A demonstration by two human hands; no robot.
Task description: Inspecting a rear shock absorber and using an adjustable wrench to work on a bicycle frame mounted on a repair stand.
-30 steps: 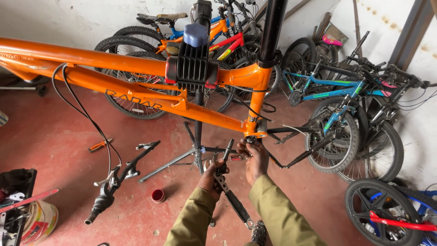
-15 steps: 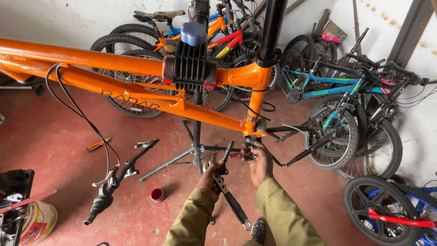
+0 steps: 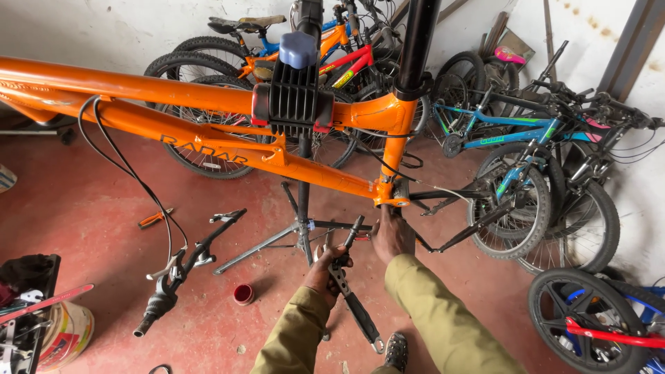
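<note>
Below the orange metal bicycle frame (image 3: 208,149), the left hand (image 3: 331,266) is closed around a long black steel wrench (image 3: 346,287), judged rigid and heavy, best gripped mid-handle, while the right hand (image 3: 392,234) clasps the bottom bracket shell (image 3: 392,194).

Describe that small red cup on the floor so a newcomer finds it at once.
Start at the orange bike frame clamped in the black repair stand. Look down to the red floor, left of the stand's legs and of the left hand. The small red cup sits there alone, round and open-topped, unlike the long black handlebar beside it.
</note>
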